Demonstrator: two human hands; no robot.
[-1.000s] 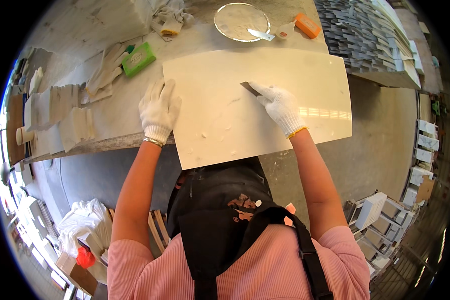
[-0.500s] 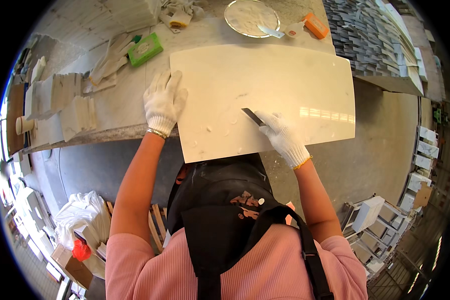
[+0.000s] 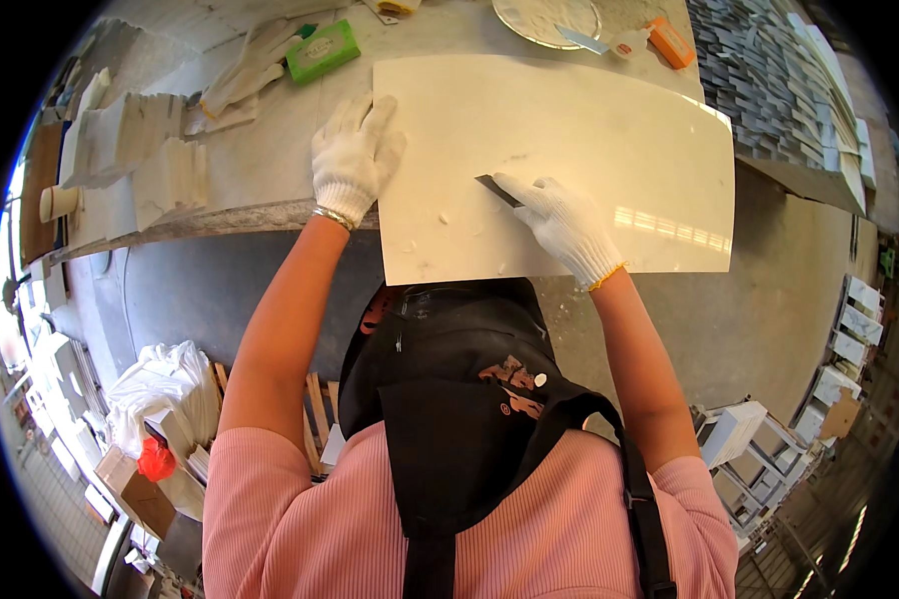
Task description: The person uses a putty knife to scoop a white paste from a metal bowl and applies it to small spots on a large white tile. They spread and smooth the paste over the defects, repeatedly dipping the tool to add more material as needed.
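Note:
A glossy cream-white stone slab (image 3: 609,120) lies across the worktop and overhangs its front edge in front of me. My left hand (image 3: 358,155), in a white knit glove, lies flat at the slab's left edge with the fingers stretched out. A similar glove covers my right hand (image 3: 566,225), which is closed on a thin dark flat blade (image 3: 497,190). The blade sits low against the slab's middle, its tip pointing left, with my index finger stretched along it. Small pale flakes (image 3: 444,218) and faint marks are scattered on the surface nearby.
On the worktop (image 3: 270,150) are a green box (image 3: 323,52), cloth gloves (image 3: 250,70) and stacked stone pieces (image 3: 135,135). At the back stand a round foil tray (image 3: 529,22) of pale powder, a spatula (image 3: 581,40) and an orange box (image 3: 672,43). Stacked grey strips (image 3: 769,90) rise at right.
My right hand has slid a little left over the slab with the blade, the index finger now more stretched. My left hand stays at the left edge. The whole view has shifted.

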